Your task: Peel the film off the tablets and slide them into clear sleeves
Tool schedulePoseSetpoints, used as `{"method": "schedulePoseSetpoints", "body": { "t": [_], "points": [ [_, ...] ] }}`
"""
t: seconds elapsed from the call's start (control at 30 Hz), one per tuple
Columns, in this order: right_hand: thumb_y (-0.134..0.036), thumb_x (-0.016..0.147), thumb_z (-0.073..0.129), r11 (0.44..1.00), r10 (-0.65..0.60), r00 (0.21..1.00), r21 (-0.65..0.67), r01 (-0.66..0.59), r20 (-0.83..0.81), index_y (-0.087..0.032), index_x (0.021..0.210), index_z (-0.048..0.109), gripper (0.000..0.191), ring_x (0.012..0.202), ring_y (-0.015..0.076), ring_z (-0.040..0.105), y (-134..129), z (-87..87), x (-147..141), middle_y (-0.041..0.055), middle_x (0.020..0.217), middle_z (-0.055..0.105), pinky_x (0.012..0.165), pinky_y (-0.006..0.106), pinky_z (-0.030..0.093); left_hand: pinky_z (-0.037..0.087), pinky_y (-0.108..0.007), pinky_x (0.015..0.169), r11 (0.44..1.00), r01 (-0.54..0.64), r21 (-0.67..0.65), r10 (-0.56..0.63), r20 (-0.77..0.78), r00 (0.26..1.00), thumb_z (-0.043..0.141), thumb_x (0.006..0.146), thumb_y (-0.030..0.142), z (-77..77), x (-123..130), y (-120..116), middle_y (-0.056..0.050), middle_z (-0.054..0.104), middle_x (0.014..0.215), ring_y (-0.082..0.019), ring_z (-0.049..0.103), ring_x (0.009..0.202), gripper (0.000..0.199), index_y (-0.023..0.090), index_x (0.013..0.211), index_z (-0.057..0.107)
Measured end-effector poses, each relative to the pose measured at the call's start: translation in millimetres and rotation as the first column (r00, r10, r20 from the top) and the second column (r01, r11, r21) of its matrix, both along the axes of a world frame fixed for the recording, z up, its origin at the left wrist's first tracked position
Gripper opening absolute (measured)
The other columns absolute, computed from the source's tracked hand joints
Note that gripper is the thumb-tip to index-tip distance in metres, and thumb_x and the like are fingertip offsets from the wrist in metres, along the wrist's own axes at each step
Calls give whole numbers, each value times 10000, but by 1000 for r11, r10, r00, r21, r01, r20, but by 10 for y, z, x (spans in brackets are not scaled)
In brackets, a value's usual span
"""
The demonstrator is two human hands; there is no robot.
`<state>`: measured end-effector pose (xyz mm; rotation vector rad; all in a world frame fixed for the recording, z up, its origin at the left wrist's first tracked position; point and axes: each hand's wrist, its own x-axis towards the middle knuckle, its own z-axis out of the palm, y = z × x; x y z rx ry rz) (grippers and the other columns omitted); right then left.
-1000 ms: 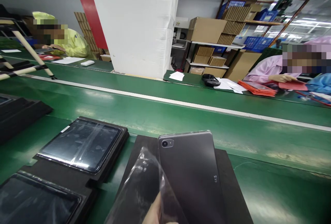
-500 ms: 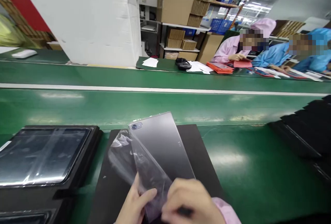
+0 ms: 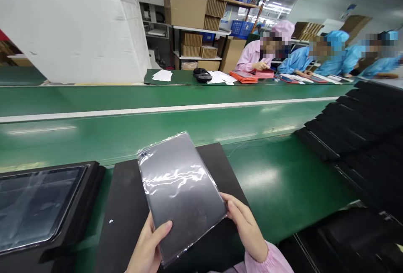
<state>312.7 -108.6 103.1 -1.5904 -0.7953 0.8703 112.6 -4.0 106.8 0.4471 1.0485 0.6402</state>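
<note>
A grey tablet (image 3: 185, 206) lies back side up, tilted, with clear plastic film (image 3: 179, 178) spread over its back and its camera at the upper left corner. My left hand (image 3: 149, 243) grips the lower left edge, thumb on top of the film. At the lower right corner, my right hand (image 3: 244, 222) pinches the tablet's edge, its fingers partly underneath. Beneath the tablet is a black mat (image 3: 122, 206) on the green table.
Black trays holding a dark-screened tablet (image 3: 34, 206) stand at the left. Stacked black cases (image 3: 362, 126) fill the right side, with more black items (image 3: 343, 239) at lower right. Across the table, people (image 3: 253, 52) work beside red stacks (image 3: 244, 76) and papers.
The film, folded back at the left before, now covers the tablet's back. My right hand has moved from the film to the tablet's right corner. The view has turned right.
</note>
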Motion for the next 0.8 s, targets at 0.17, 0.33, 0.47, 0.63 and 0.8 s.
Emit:
{"method": "schedulePoseSetpoints", "body": {
  "t": [0.17, 0.33, 0.47, 0.63, 0.8],
  "points": [
    [-437, 834, 704, 994, -79, 996, 73, 82, -40, -204, 1227, 640, 462, 1023, 264, 700, 43, -17, -205, 97, 1154, 729, 903, 397, 584, 600, -349, 832, 993, 12, 115, -4, -73, 997, 891, 584, 372, 32, 38, -38, -90, 737, 1149, -337, 685, 1075, 829, 208, 1329, 567],
    [-442, 785, 745, 984, -177, 979, -7, 177, -105, -157, 1006, 684, 366, 876, 267, 722, 71, -27, -244, 93, 959, 765, 798, 386, 596, 604, -349, 813, 984, 25, 179, -10, -87, 996, 912, 548, 399, 29, 51, -51, -100, 760, 1049, -336, 707, 1014, 837, 149, 1282, 598],
    [-465, 717, 779, 900, -376, 839, 59, 431, -394, -160, 970, 697, 405, 857, 303, 743, 13, 9, -45, 102, 927, 781, 765, 427, 617, 607, -340, 784, 998, 13, 65, -3, -150, 989, 900, 582, 378, 97, -120, 20, -71, 769, 1022, -315, 728, 966, 770, 207, 1279, 621],
    [-430, 814, 718, 696, -656, 709, 156, 701, -257, -177, 934, 688, 281, 799, 291, 759, -152, 121, 279, 75, 863, 785, 660, 413, 636, 621, -356, 763, 996, -84, -33, 74, -233, 970, 840, 680, 339, 94, -485, 179, -63, 770, 1021, -313, 741, 914, 662, 250, 1297, 620],
    [-376, 878, 684, 331, -944, 271, 549, 768, 191, -139, 1064, 703, 302, 1003, 352, 723, -264, 70, 196, 130, 1029, 760, 813, 472, 616, 613, -344, 835, 967, -255, -12, 244, -246, 938, 785, 735, 335, -140, -647, 243, -7, 742, 1152, -294, 701, 1052, 652, 325, 1348, 562]
  ]
}}
